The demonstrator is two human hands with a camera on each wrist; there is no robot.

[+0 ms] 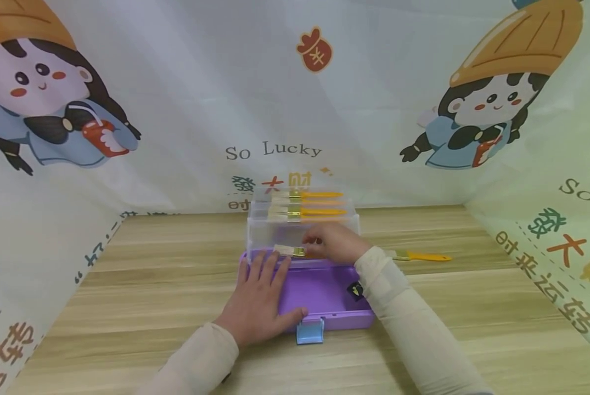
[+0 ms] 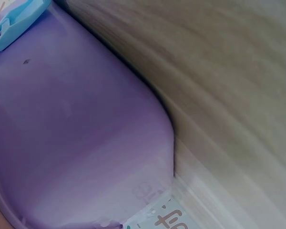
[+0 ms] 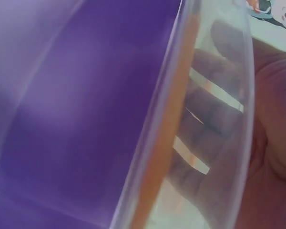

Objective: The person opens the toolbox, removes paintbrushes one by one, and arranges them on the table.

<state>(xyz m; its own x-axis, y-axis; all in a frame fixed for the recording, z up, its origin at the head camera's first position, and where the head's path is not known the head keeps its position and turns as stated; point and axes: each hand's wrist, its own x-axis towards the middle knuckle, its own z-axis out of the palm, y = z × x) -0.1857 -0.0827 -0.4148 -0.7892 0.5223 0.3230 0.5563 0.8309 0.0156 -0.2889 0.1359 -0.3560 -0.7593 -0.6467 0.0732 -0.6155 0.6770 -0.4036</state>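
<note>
Two hands at an open purple box (image 1: 319,291), with a brush (image 1: 298,252) under the right hand (image 1: 336,242).
The left hand (image 1: 259,304) lies with fingers spread wide over the box's left side, its thumb at the front rim near the blue latch (image 1: 310,332); the right hand bends its fingers down over the brush's orange handle, and whether they grip it cannot be told. That brush lies sideways at the front of the clear trays (image 1: 261,233), bristles to the left; the right wrist view shows the fingers through clear plastic beside the handle. Two upper brushes (image 1: 323,212) lie in the raised trays behind, and a loose brush (image 1: 427,257) rests on the wooden table (image 1: 146,302), right of the box.
</note>
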